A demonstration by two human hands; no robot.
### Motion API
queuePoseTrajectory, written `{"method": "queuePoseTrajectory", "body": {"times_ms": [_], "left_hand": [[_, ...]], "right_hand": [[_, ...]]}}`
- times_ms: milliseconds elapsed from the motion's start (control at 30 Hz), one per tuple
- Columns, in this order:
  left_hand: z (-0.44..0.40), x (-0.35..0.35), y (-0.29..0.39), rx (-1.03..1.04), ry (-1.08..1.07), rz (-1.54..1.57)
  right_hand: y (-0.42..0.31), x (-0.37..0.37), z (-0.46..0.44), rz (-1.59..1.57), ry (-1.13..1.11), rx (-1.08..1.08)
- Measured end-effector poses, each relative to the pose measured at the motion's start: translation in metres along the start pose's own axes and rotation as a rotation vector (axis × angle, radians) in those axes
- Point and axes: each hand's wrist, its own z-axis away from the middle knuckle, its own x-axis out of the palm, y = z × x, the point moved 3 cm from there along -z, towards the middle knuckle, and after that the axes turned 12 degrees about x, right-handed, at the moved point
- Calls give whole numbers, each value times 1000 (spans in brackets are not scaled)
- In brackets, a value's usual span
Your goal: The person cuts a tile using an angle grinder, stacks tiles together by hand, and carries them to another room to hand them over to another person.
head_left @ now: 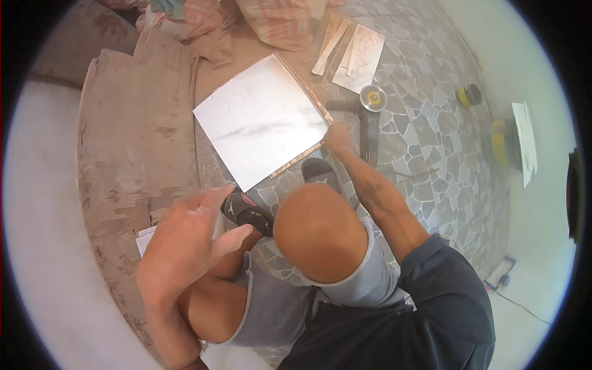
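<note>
A square white tile (262,120) with grey veining lies on what looks like a stack with brown edges, in front of my feet. My right hand (337,137) is closed at the tile's right corner; its fingers are partly hidden. My left hand (191,237) is raised above my left leg, empty, with thumb and fingers apart, short of the tile's near corner. Just right of my right hand, an angle grinder (370,123) with a round disc rests on the floor.
Cut tile pieces (361,58) lie beyond the grinder. A worn wooden board (135,135) stretches along the left, and printed sacks (280,21) stand at the back. Yellow-and-black rolls (468,95) and an upright white piece (524,145) are by the right wall. The floor (425,129) is stone-patterned.
</note>
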Motion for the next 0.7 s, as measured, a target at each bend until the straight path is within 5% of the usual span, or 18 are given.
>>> {"method": "queuePoseTrajectory", "body": {"times_ms": [200, 300, 500, 700], "left_hand": [[2, -1, -6, 1, -53, -45], [2, -4, -4, -25, -77, -17], [8, -7, -1, 175, 66, -90], [13, -12, 4, 43, -27, -76]], "right_hand": [[-23, -76, 33, -258, -258, -162], [-21, -127, 62, -977, -710, 216], [-40, -201, 46, -1301, -549, 279], [-122, -172, -99, -1304, -450, 270]]}}
